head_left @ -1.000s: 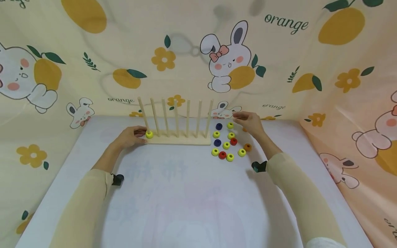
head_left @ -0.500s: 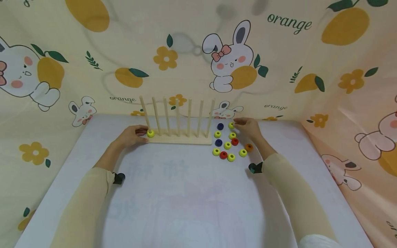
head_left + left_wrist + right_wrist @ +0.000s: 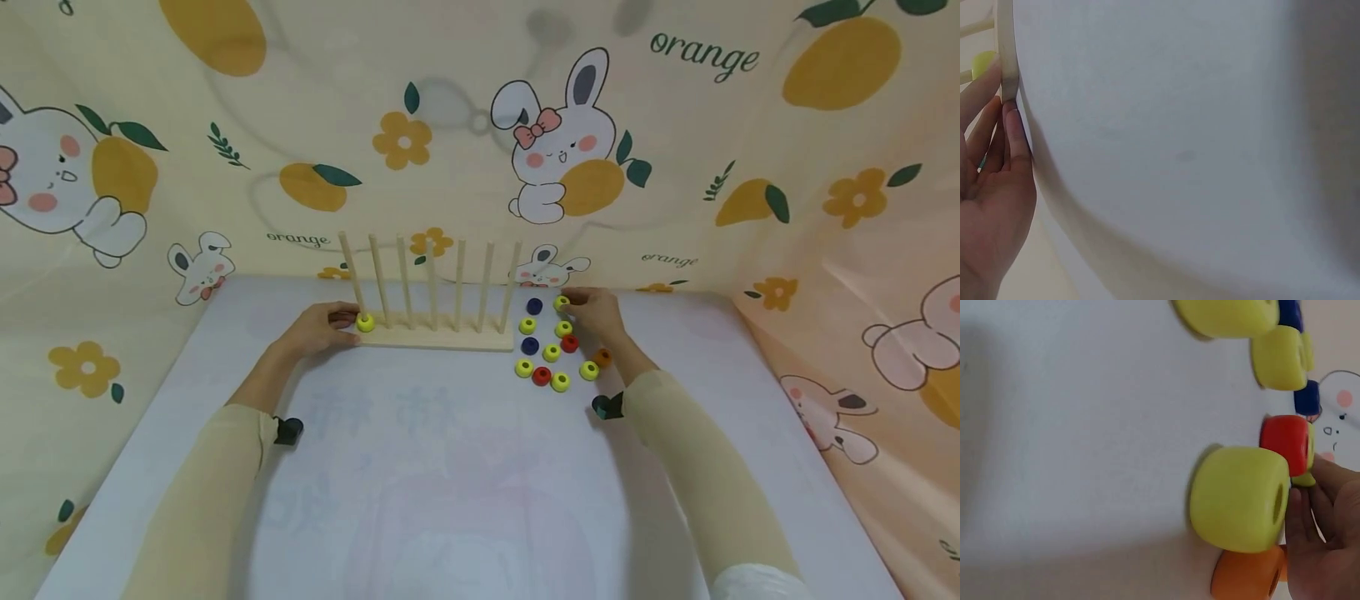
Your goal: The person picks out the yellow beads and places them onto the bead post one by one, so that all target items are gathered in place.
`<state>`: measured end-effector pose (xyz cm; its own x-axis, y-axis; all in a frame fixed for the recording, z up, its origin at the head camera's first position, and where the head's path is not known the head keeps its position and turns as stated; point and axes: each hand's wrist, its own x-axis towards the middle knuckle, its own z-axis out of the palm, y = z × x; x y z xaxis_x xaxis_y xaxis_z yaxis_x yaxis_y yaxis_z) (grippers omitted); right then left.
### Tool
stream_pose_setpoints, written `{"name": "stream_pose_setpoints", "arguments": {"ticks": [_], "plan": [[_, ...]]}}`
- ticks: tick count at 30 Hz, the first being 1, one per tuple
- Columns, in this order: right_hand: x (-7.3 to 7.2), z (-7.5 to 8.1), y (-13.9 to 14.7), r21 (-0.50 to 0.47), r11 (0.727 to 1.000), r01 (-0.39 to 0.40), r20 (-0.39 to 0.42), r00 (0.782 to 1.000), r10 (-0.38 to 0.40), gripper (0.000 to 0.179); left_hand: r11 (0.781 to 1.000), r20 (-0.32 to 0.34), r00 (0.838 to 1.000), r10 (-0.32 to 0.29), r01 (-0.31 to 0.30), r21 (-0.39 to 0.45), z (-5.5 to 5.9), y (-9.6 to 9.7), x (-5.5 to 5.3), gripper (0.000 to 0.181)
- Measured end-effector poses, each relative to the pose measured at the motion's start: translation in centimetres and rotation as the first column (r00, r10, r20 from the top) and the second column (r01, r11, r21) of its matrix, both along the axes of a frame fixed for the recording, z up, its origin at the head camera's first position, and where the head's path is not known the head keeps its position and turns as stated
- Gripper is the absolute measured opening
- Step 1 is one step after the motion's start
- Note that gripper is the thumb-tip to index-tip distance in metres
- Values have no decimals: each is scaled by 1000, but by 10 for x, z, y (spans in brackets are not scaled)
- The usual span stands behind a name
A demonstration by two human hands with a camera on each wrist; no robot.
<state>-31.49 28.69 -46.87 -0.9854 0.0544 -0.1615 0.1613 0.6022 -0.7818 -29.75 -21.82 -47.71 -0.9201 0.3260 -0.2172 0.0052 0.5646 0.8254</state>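
A wooden peg rack [image 3: 435, 337] with a row of upright pegs stands toward the back of the table. One yellow bead [image 3: 365, 322] sits at the bottom of its leftmost peg. My left hand [image 3: 318, 328] grips the rack's left end, thumb and fingers around the base corner; the left wrist view shows fingertips against the end of the base [image 3: 1009, 69]. To the right of the rack, my right hand [image 3: 596, 312] pinches the rearmost yellow bead [image 3: 562, 303] among the loose ones. In the right wrist view that bead [image 3: 1304, 480] is mostly hidden behind fingers and other beads.
Several loose yellow beads [image 3: 551, 352] lie right of the rack, with two blue beads [image 3: 530, 346], two red beads [image 3: 542, 376] and an orange bead [image 3: 602, 358] near my right wrist. A printed cloth [image 3: 450, 167] hangs behind the white table [image 3: 450, 467].
My right hand has come down and slightly left onto the rearmost yellow bead. My left hand stays at the rack's end, and the whole head view has shifted slightly.
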Motion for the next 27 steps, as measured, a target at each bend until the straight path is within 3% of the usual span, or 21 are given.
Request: {"name": "stream_pose_setpoints", "arguments": {"ticks": [6,12,19,27], "plan": [[1,-5,-4,59,998,15,-51,999,-12,37,1000,2,1000,-4,4,0,0,0,2,69],[5,-7,-8,51,999,17,-56,998,-14,36,1000,7,1000,0,0,-18,-1,-1,8,69],[4,4,-7,20,1000,11,-71,997,-10,39,1000,-7,1000,-5,5,-6,-2,-1,4,68],[6,23,-8,32,999,3,-165,986,2,37,1000,0,1000,8,-8,-14,0,0,1,67]]}}
